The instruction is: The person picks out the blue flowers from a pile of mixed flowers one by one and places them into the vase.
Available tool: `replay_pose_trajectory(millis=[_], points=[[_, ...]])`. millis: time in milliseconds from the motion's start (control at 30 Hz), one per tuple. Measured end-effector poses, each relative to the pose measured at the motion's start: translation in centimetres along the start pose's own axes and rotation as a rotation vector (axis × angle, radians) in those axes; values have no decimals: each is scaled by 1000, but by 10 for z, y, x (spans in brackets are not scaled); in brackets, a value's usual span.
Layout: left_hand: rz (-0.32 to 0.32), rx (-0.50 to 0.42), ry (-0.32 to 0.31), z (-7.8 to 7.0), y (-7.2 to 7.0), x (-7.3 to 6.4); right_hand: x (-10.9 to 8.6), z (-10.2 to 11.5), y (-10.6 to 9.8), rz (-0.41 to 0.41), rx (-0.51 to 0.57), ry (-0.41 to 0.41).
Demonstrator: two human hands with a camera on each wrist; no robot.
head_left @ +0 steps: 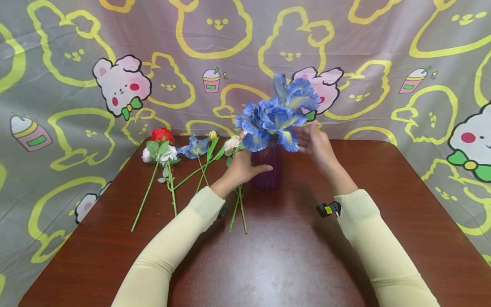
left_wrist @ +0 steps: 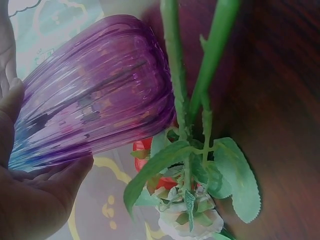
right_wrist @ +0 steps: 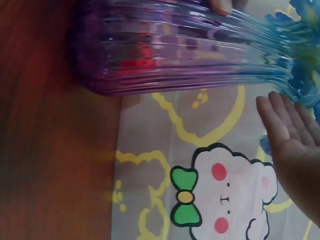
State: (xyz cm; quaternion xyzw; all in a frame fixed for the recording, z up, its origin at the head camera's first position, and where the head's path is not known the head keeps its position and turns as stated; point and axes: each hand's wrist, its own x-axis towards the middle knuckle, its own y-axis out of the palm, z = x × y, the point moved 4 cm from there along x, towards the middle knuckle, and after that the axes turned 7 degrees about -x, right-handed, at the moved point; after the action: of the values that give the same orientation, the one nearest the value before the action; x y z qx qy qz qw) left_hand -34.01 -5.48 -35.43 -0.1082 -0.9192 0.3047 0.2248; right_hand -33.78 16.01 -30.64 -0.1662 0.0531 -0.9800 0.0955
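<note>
A ribbed glass vase [head_left: 267,179], purple below and bluish near its neck, stands upright on the table with blue irises [head_left: 274,119] spreading above its mouth. My left hand [head_left: 241,168] holds the vase from the left, its thumb across the front; the left wrist view shows the thumb and fingers on both sides of the glass [left_wrist: 105,90]. My right hand [head_left: 321,148] is raised at the right of the irises, close to the lower petals. In the right wrist view its fingers [right_wrist: 282,117] are extended near the vase's neck, and they grip nothing.
Left of the vase lie a red rose [head_left: 162,135], white flowers [head_left: 167,154], a loose blue iris [head_left: 194,147], a yellow bud [head_left: 212,135] and pale pink flowers [head_left: 232,145] on green stems. A patterned cloth [head_left: 238,38] hangs behind the brown table [head_left: 284,256].
</note>
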Motion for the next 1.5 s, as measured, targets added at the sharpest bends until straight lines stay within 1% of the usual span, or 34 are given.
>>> replay_pose_trajectory(millis=[67,100,233,300,400,500,633,700,867,967,1000,1067,1200,1267,1500], points=[[2,2,-3,-1,0,0,-3,-3,1,22,33,-63],[3,0,-4,-1,0,0,-5,-4,2,27,29,-91],[6,-2,-4,-1,0,0,-9,-11,4,44,-50,-192],[5,-7,-1,-1,0,0,-11,-13,6,48,-97,-222],[1,-13,3,-1,0,0,-12,-17,11,64,-136,-225],[-2,-14,2,0,0,0,-13,-20,16,72,-134,-193],[-6,-3,10,0,0,0,-14,-22,20,63,-132,-163],[-6,2,16,0,0,0,-12,-23,22,50,-175,-158],[-8,1,27,-1,-1,0,-6,-26,26,5,-355,-193],[-4,-3,28,-1,0,0,-2,-25,28,-23,-418,-219],[-5,-4,29,0,0,0,-2,-19,30,-27,-435,-225],[-5,-3,30,0,1,0,-5,-9,35,-28,-456,-241],[-10,4,38,0,1,0,-11,12,44,-17,-473,-298],[-11,7,41,-1,1,-1,-10,13,46,-16,-481,-320],[-16,16,42,-2,0,-1,-7,9,49,-7,-506,-334]])
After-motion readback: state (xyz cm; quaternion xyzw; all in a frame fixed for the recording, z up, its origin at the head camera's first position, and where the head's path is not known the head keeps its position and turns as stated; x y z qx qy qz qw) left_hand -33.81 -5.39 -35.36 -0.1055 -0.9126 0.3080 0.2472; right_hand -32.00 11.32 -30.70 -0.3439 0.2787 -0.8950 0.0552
